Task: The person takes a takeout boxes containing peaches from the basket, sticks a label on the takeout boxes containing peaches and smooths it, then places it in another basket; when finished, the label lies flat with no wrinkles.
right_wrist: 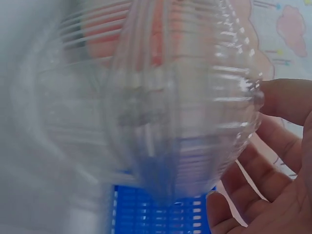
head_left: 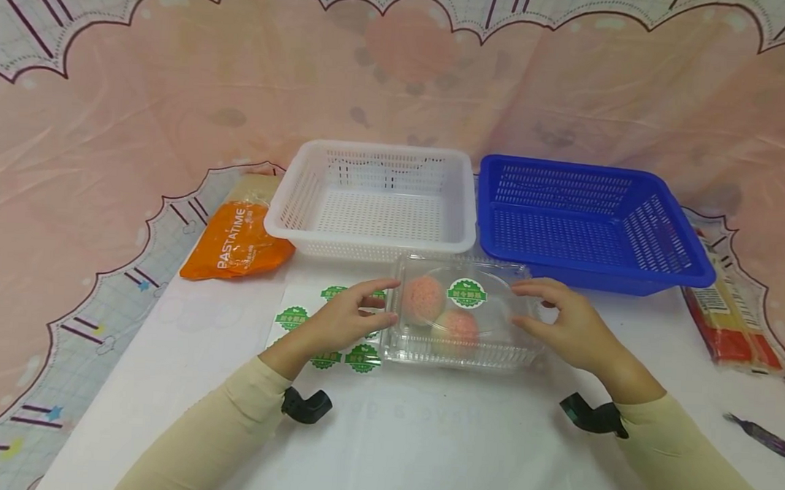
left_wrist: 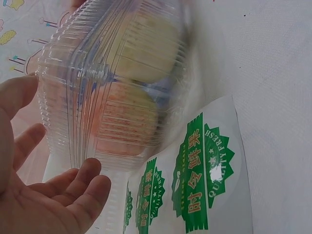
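A lidded clear plastic clamshell box (head_left: 500,330) stands between the two hands, with a green-and-white round sticker (head_left: 466,293) on its lid. Two pink-and-pale round fruits (head_left: 423,300) show through the plastic. The left hand (head_left: 343,317) holds the box's left side, thumb and fingers spread at its edge; in the left wrist view its fingertips (left_wrist: 90,168) are right at the ribbed wall. Opposite it, the right hand (head_left: 569,327) holds the right side, its thumb and bent fingers (right_wrist: 282,100) at the ribs. Beside the left hand lies a sheet of green stickers (head_left: 325,359), partly covered by hand and box.
Behind the box stand a white plastic basket (head_left: 372,248) and a blue plastic basket (head_left: 595,276), side by side. An orange PASTATIME bag (head_left: 237,245) lies at left. To the right are a red-and-yellow packet (head_left: 734,329) and a small dark wrapped item (head_left: 765,439).
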Available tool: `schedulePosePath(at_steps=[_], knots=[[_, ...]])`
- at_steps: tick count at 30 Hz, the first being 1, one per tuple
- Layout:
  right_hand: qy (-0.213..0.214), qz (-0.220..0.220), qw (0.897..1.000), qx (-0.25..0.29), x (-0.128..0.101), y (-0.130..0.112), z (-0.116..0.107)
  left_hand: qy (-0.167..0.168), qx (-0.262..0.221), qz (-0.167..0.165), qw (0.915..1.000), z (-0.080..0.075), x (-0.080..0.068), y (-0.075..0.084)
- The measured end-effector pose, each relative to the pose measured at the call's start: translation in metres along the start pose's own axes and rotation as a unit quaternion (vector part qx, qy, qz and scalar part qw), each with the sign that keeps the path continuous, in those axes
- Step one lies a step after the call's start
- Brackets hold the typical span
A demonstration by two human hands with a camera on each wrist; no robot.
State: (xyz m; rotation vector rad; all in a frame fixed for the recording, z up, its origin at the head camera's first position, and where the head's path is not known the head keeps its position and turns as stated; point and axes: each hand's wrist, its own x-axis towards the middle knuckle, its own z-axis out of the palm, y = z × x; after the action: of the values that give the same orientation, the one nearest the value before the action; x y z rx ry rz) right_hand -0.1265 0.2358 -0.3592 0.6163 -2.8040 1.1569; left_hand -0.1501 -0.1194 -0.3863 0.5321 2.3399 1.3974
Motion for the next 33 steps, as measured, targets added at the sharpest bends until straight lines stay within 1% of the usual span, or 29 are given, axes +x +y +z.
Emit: schedulePosePath(at_steps=[6, 11, 22, 25, 30, 33], knots=[[0.015, -0.012, 1.000, -0.001, -0.002, 0.007, 0.003, 0.000, -0.001, 0.003, 1.0000, 0.000, 0.000, 0.000], [0.016, -0.006, 1.000, -0.003, -0.004, 0.011, 0.003, -0.001, 0.001, 0.005, 1.0000, 0.000, 0.000, 0.000], [0.000, 0.006, 1.000, 0.003, -0.006, 0.020, 0.003, -0.003, -0.002, 0.012, 0.9999, -0.001, 0.000, 0.000], [-0.005, 0.016, 1.000, 0.008, -0.006, 0.022, 0.002, -0.003, 0.001, 0.011, 0.9999, -0.001, 0.000, 0.001], [-0.017, 0.042, 0.999, 0.027, -0.006, 0.025, 0.002, -0.002, 0.005, 0.008, 1.0000, -0.001, 0.000, 0.001], [-0.024, 0.046, 0.998, 0.047, -0.006, 0.028, 0.002, -0.003, 0.004, 0.007, 1.0000, 0.000, 0.000, 0.001]])
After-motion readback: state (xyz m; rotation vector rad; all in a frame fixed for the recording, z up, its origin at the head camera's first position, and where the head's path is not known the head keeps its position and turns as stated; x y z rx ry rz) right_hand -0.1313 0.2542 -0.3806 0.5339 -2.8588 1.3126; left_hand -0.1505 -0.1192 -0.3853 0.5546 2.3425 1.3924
